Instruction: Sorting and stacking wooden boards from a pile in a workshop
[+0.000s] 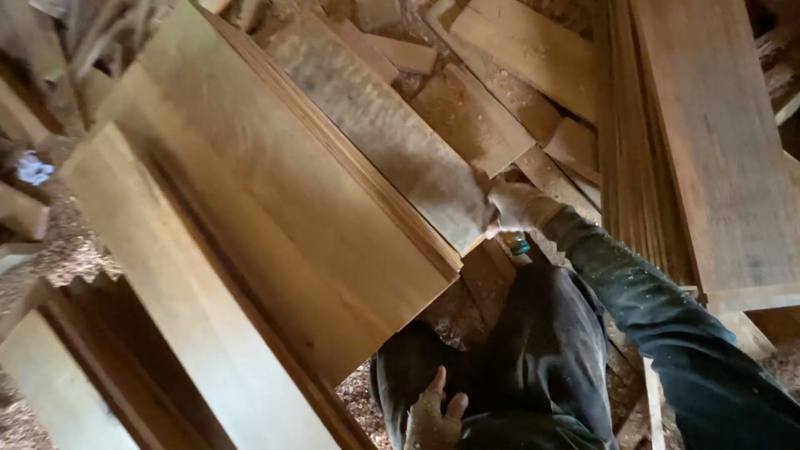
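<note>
Head view, item one: your left hand (433, 417), lowest in the frame, rests flat on your dark trouser leg (533, 350), fingers spread apart and closed on nothing. Wood shavings (362, 404) lie on the floor just beside that hand, toward the stacked boards.

Item two: your right hand (517, 208), at the end of a dark, dust-flecked sleeve (667, 325). Its fingers are clamped on the near end edge of a pale, rough-faced plank (383, 125). You grip it at the corner; from the grip the plank runs up and away toward the far left, lying tilted on the stack.

Item three: a wide smooth board (275, 208), directly beside the gripped plank on the side away from your sleeve, its long edge touching the plank's. Beyond it, farther from the grip, a lighter board (150, 267) lies lower in the stack.

Item four: a small teal object (520, 247), just below your right hand; too small to identify.

Item five: short offcuts (475, 117), above the grip, lying loosely over one another with sawdust between them.

Item six: a tall stack of thin boards (642, 150) on edge, just past your right forearm, with a broad plank (717, 142) leaning against its outer side.

Item seven: a heap of sawdust (62, 242), well apart from both hands at the far left edge, with a small pale blue scrap (33, 169) above it.
</note>
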